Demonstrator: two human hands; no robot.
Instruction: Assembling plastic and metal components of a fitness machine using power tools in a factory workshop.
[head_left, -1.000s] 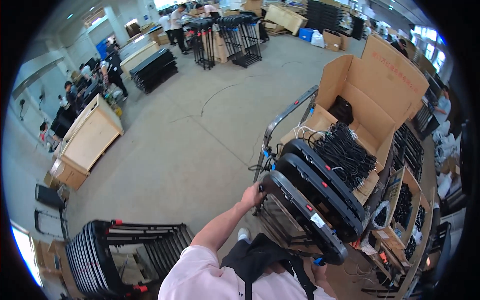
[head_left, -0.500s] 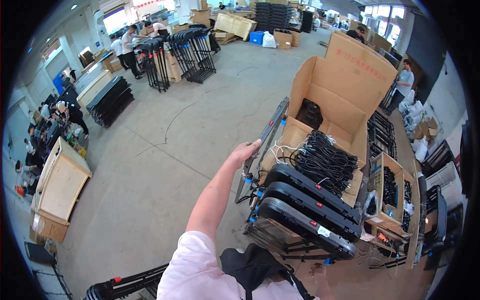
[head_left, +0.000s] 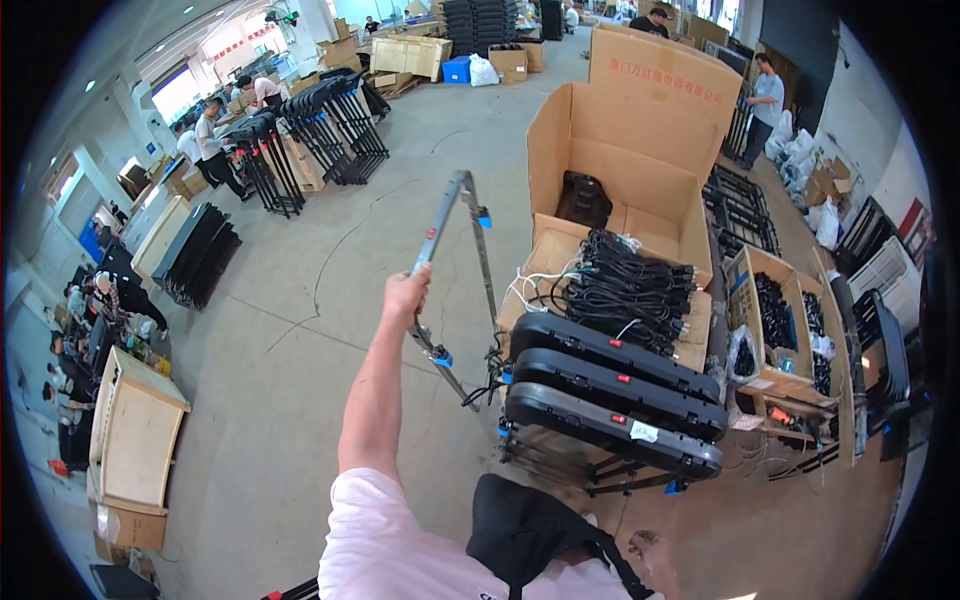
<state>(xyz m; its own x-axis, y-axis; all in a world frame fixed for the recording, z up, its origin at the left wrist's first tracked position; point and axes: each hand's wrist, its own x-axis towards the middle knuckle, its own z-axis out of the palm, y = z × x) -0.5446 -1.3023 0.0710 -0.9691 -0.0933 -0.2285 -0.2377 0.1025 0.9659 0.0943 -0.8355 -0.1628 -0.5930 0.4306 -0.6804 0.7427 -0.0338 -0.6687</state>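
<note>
Handle: a grey metal cart handle point(head_left: 448, 225), a hooped tube with blue joints, stood tilted away from the load, rising over the concrete floor point(head_left: 290, 330) at the near left side of the cart.
Left hand: the left hand point(head_left: 406, 296) was closed around one leg of the handle, low on the tube, arm stretched out straight; the grip was wrapped tight on the metal.
Right hand: not in view, so its grip could not be told.
Handling: the tube looked stiff and smooth, likely slick under a sweaty palm; a full wrap near the bend, or one hand on each leg, would probably steer best. Hinged at the blue joints, it might fold if pushed the wrong way.
Load: three long black cases point(head_left: 610, 395) lay stacked edge to edge on the wire frame cart point(head_left: 560, 462), touching one another. It looked heavy and likely slow to start and stop.
Behind the load: a bundle of black cables point(head_left: 628, 292) sat on flattened cardboard, just before a tall open cardboard box point(head_left: 620, 170).
Right of it: smaller open boxes of black parts point(head_left: 775, 320).
Farther out: other people worked near black folded racks point(head_left: 320, 135) well apart, at upper left.
</note>
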